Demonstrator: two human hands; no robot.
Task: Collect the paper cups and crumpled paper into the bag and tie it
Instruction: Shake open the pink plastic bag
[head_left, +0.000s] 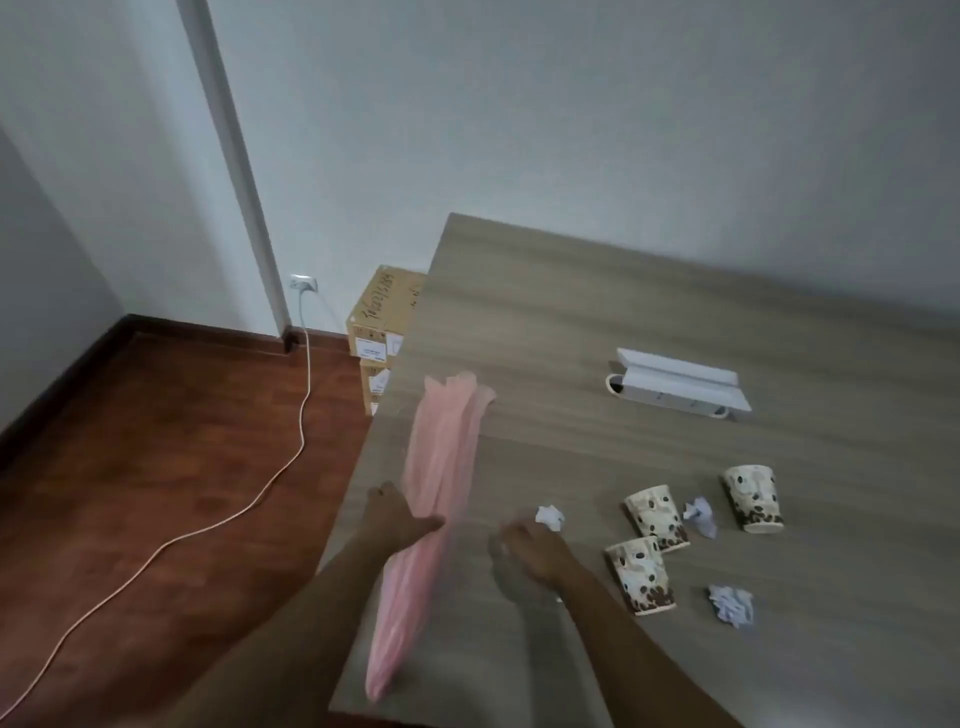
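Left hand (402, 514) grip pinches pink bag (436, 467), lifting it to open. Right hand (530, 545) grip blurred, cannot tell. Cups (655, 517), paper (549, 517) on tabletop (571, 322).

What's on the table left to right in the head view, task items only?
Pink bag → crumpled paper → lower cup → middle cup → small paper ball → bottom paper ball → far-right cup.

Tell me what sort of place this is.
Probably a sparsely furnished office or spare room: a wood-grain table stands against a plain white wall, cardboard boxes are stacked on the wooden floor beside it, and a cable runs from a wall socket.
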